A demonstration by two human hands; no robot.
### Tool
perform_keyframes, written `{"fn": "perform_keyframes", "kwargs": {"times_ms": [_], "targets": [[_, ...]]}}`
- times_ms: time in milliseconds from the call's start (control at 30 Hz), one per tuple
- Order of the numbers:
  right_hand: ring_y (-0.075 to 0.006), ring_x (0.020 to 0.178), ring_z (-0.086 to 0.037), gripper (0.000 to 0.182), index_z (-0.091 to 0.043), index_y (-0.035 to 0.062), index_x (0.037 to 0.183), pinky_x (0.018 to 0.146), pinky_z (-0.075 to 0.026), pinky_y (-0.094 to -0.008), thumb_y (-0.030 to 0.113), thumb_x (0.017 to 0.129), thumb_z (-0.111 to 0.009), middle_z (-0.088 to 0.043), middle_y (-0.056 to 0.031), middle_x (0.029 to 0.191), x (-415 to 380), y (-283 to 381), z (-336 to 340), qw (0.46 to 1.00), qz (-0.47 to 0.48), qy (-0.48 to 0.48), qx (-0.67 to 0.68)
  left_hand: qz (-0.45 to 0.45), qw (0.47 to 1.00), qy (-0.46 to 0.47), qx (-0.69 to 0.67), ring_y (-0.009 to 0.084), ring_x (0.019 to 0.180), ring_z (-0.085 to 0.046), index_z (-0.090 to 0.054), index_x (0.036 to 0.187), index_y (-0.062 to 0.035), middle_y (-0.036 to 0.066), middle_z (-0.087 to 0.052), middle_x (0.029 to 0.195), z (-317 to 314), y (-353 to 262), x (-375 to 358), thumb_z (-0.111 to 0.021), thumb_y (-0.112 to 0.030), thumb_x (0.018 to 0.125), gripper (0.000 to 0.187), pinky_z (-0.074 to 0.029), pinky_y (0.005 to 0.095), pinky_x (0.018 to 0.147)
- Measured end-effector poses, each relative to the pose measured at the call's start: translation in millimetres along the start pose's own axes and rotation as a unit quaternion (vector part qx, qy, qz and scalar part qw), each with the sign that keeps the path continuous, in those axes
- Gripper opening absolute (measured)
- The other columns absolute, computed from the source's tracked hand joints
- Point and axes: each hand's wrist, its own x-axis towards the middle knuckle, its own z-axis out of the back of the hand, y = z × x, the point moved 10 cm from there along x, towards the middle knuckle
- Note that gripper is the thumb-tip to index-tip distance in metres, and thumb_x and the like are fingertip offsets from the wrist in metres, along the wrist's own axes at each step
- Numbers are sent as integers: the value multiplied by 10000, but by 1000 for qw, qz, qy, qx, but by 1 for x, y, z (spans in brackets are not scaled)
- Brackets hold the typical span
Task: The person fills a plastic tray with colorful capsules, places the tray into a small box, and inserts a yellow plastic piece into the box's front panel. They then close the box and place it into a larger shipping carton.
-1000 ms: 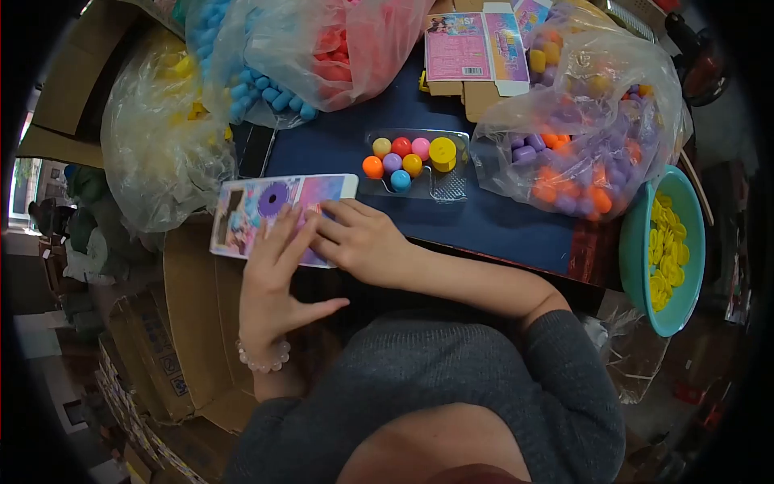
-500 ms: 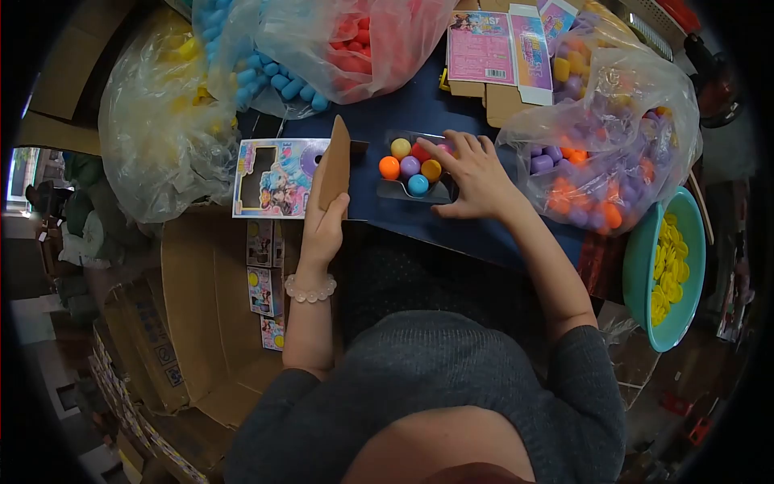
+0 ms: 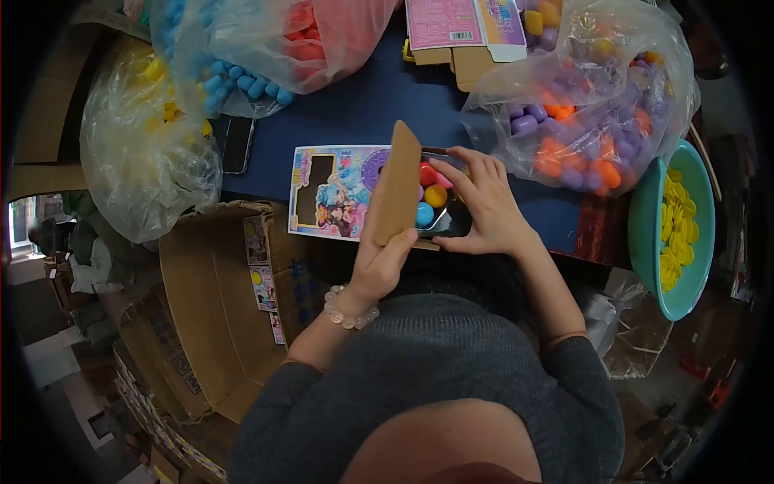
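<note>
A printed cardboard box [image 3: 339, 198] with a cut-out window lies at the table's front edge, its brown side flap [image 3: 401, 181] standing up. My left hand [image 3: 380, 270] is closed on the flap's lower end, thumb over the edge. At the box's right end is a clear plastic tray [image 3: 456, 216] of colored balls; red, yellow-orange and blue ones [image 3: 425, 214] show, and the flap hides the rest. My right hand [image 3: 488, 206] curves around the tray's right side, fingers on its far side and thumb at the near edge.
Plastic bags of yellow [image 3: 149, 145], blue and red [image 3: 302, 48], and purple and orange pieces [image 3: 588, 145] surround the work area. A phone [image 3: 237, 145] lies left. Flattened printed boxes [image 3: 451, 36] sit behind. A turquoise basin [image 3: 700, 242] holds yellow discs; an open carton [image 3: 193, 306] stands lower left.
The box and tray have come together: the tray's left part is now behind the raised flap at the box's end. The camera view has also shifted.
</note>
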Motion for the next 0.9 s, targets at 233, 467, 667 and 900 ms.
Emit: {"fn": "perform_keyframes", "kwargs": {"times_ms": [233,467,667,900], "targets": [[-369,1169,-503,484,-586,43,1201,999,-412,-409,192,767,-741,-507,-175,1227,-41,-37,44,977,-77,-183,79,3,998,39,39,227,1446,-196,-76,1526,-34,138,-164,1567,-28,24,13,-442,50,836,786,-178,349,1162],[-97,654,-548,329,-543,32,1067,630,-511,-250,121,809,-725,-575,-29,830,-75,-93,14,873,-355,-200,267,-21,994,73,76,225,1451,-185,-63,1528,-38,133,-157,1570,-41,24,14,-444,53,833,797,-183,352,1162],[-69,567,-564,260,-491,57,1010,501,-522,-239,100,841,-684,-571,-7,702,-78,-104,-52,650,-435,-184,596,-9,993,111,29,223,1417,-232,-73,1529,-62,116,-193,1538,-68,32,12,-463,29,821,813,-207,363,1148],[-165,772,-665,235,-560,45,1114,655,-576,-327,186,927,-563,-651,-91,896,-61,-96,-107,620,-370,-57,690,-24,974,218,54,242,1452,-155,-35,1532,-66,116,-131,1569,-89,34,13,-541,-28,813,880,-167,382,1162]]}}
